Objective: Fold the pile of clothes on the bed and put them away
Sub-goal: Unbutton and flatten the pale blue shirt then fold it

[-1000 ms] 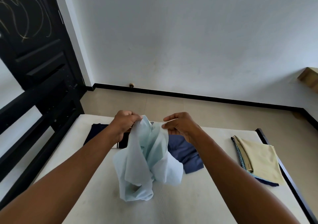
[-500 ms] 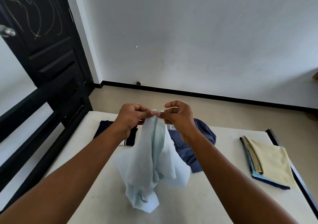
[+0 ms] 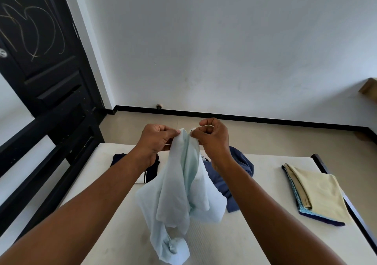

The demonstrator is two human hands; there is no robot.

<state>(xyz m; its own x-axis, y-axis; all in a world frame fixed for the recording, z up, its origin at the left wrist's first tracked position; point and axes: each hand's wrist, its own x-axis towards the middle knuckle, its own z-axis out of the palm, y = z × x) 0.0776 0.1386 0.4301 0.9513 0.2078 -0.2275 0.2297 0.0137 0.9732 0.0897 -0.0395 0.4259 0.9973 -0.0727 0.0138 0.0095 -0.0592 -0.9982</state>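
Directly in front of you, both of your hands hold a pale blue shirt [image 3: 179, 193] up above the bed [image 3: 265, 240]. Your left hand [image 3: 157, 140] pinches one top edge of the shirt between thumb and curled fingers. Your right hand [image 3: 212, 140] pinches the other top edge just beside it, so the two hands are close together with the cloth bunched between them. The shirt hangs down in loose folds, and its lower end rests crumpled on the white bed near you. Behind the shirt, a blue garment [image 3: 241, 165] lies unfolded on the bed under your right wrist. A navy garment [image 3: 118, 158] lies to its left, under your left wrist. At the bed's right edge, well apart from these, sits a folded stack [image 3: 320, 193] with a cream piece on top. A black door [image 3: 40, 65] stands at the far left.
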